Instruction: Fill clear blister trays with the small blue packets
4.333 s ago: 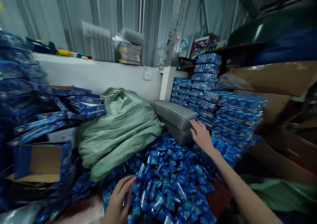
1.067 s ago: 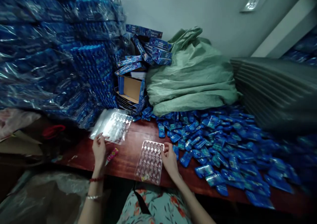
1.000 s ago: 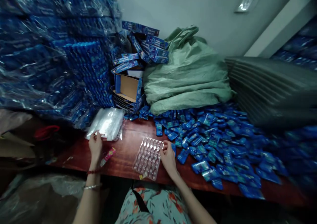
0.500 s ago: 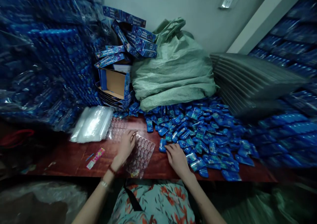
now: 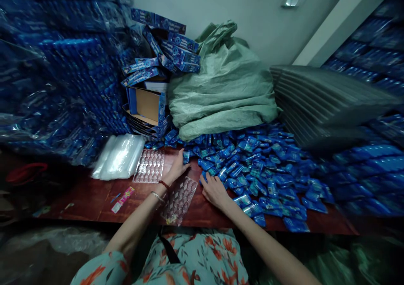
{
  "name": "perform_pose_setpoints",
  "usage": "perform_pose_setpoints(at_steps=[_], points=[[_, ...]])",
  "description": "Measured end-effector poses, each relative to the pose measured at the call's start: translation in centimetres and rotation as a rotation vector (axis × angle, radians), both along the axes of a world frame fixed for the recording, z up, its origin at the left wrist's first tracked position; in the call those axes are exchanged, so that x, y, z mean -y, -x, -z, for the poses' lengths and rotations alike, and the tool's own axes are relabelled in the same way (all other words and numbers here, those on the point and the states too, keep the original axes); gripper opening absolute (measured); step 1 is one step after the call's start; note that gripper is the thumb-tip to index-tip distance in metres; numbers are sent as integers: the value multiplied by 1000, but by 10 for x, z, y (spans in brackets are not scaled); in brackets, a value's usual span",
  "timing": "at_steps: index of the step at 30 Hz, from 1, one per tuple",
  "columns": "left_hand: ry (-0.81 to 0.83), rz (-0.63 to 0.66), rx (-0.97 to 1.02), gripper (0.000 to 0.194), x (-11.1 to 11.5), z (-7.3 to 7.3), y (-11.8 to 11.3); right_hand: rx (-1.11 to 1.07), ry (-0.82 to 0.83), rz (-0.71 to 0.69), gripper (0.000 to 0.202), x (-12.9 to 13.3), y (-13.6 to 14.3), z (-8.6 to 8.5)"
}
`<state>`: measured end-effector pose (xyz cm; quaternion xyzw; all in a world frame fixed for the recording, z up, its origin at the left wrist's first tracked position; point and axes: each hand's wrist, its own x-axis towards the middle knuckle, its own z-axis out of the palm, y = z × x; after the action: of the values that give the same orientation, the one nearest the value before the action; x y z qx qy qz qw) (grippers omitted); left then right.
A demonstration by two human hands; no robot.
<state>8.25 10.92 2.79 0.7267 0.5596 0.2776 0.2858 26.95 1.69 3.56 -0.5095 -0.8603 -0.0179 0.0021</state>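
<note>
Blue glossy packet (image 5: 187,157) pinched between left fingers (image 5: 181,155); right fingers (image 5: 206,180) touch crinkled packets (image 5: 261,171), grip unclear.

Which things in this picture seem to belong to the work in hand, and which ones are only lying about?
Seem to belong to the work:
loose blue packets, with the left hand and right hand at them
two clear trays with cavities

Probably just lying about, no hand on them:
pink slip
green sack
stacked grey sheets
</note>
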Motion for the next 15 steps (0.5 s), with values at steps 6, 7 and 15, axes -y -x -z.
perform_pose_setpoints(at_steps=[6, 7, 15], points=[[223, -25, 455, 51, 37, -5, 50, -879, 109, 258, 30, -5, -13, 6], [260, -23, 490, 51, 45, -6, 56, -1071, 178, 350, 31, -1, -8, 8], [381, -110, 488, 62, 97, -5, 79, -1167, 443, 199, 26, 66, 49, 6]])
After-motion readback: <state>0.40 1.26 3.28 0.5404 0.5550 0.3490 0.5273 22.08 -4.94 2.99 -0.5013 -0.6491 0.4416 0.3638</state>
